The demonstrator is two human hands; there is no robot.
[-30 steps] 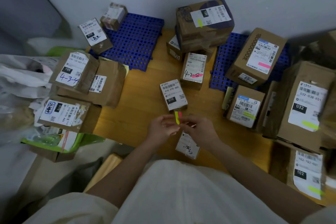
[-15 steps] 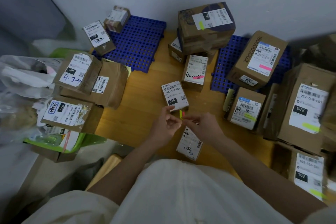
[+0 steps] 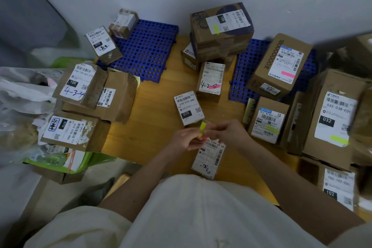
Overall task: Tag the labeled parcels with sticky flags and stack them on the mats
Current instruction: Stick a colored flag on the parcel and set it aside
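Observation:
Both hands meet over the wooden table (image 3: 153, 127), just in front of a small parcel labelled 070 (image 3: 188, 107). My left hand (image 3: 186, 140) pinches a yellow sticky flag (image 3: 202, 130) that stands upright between the fingers. My right hand (image 3: 231, 132) holds the pad of sticky flags, of which a pink edge (image 3: 208, 127) shows. Under the hands lies another small labelled parcel (image 3: 209, 159). Two blue mats sit at the back: the left mat (image 3: 149, 50) carries two small parcels at its left edge, the right mat (image 3: 244, 70) a box with a pink flag (image 3: 281, 66).
Tagged boxes crowd the right side, one labelled 032 (image 3: 334, 115). A stack with a yellow-flagged box (image 3: 221, 30) stands at the back centre, with parcel 4-2-8 (image 3: 211, 80) before it. Untagged boxes (image 3: 80, 84) pile at the left, beside plastic bags (image 3: 18, 94) and a green tray (image 3: 80, 167).
The hands dipped apart and came back together; the yellow flag now stands higher between the fingers. The view shifted slightly downward.

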